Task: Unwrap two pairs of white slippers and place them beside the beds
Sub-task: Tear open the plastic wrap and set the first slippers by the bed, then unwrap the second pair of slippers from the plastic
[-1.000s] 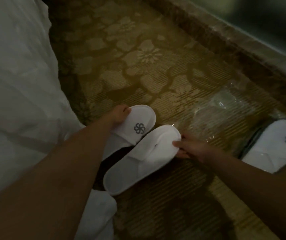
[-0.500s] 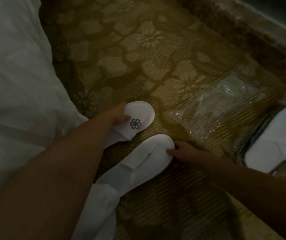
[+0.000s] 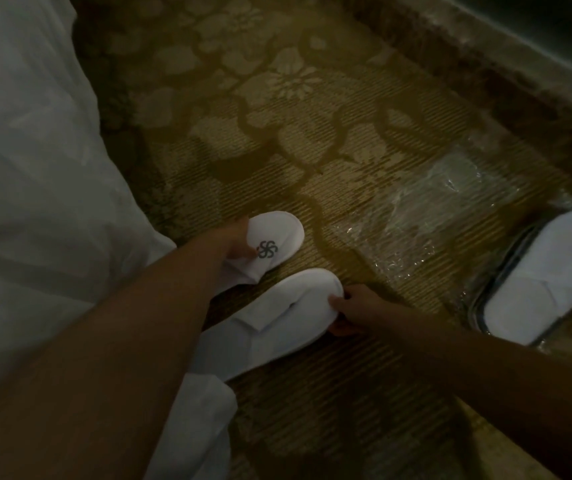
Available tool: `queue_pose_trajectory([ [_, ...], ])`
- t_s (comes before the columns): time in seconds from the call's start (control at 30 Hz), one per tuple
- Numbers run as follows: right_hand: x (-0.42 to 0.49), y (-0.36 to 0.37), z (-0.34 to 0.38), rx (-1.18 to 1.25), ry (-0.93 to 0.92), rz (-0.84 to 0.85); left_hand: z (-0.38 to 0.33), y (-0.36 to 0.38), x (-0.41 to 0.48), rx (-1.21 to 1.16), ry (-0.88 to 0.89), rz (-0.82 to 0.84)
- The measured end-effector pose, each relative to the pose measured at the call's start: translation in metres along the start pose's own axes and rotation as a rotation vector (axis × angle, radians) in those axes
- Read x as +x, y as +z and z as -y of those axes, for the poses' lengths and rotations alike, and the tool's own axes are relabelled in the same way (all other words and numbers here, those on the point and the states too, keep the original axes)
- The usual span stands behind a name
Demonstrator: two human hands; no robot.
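Two unwrapped white slippers lie on the patterned carpet beside the bed. My left hand (image 3: 236,242) grips the logo slipper (image 3: 277,242) by its upper, toe pointing away, close to the bed sheet. My right hand (image 3: 350,311) pinches the toe of the second slipper (image 3: 277,323), which lies sole-side up with its flat strap showing, just right of the first. A second pair of slippers (image 3: 547,275) rests at the right edge, still inside clear plastic wrap.
White bed linen (image 3: 35,168) fills the left side and hangs to the floor. An empty crumpled clear wrapper (image 3: 426,209) lies on the carpet between the two pairs. A raised carpeted border (image 3: 485,57) runs along the upper right.
The two slippers have been drawn apart: the logo slipper went toward the bed, the other one settled lower on the carpet. The camera shifted slightly.
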State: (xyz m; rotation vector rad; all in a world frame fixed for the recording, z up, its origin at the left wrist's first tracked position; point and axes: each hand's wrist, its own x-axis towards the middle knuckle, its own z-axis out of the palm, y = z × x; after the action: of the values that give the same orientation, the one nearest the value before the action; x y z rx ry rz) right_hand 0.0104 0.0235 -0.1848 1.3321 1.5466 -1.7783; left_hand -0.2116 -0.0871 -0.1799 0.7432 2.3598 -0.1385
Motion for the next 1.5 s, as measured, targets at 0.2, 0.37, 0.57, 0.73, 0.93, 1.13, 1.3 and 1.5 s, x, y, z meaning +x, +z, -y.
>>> queue_pose_trajectory([
  [0.2, 0.009, 0.001, -0.001, -0.495, -0.136, -0.157, -0.007, -0.001, -0.004, -0.009, 0.036, -0.019],
  [0.37, 0.002, -0.011, 0.012, -0.82, -0.363, -0.322, -0.02, -0.007, -0.012, -0.05, 0.109, -0.032],
  [0.57, -0.02, -0.046, 0.041, -0.806, -0.57, -0.372, -0.056, -0.025, -0.031, -0.127, 0.294, -0.159],
  [0.73, -0.041, -0.095, 0.05, -0.738, -0.607, -0.481, -0.107, -0.038, -0.048, -0.046, 0.467, -0.156],
  [0.93, -0.067, -0.173, 0.027, -0.713, -0.525, -0.645, -0.202, -0.048, -0.067, 0.146, 0.603, -0.136],
  [1.13, -0.081, -0.239, -0.015, -0.624, -0.377, -0.722, -0.295, -0.046, -0.08, 0.246, 0.673, -0.064],
  [1.3, -0.084, -0.282, -0.048, -0.487, -0.25, -0.718, -0.358, -0.032, -0.086, 0.251, 0.686, -0.028],
  [1.5, -0.07, -0.306, -0.087, -0.324, -0.158, -0.692, -0.393, -0.001, -0.065, 0.217, 0.613, 0.062],
])
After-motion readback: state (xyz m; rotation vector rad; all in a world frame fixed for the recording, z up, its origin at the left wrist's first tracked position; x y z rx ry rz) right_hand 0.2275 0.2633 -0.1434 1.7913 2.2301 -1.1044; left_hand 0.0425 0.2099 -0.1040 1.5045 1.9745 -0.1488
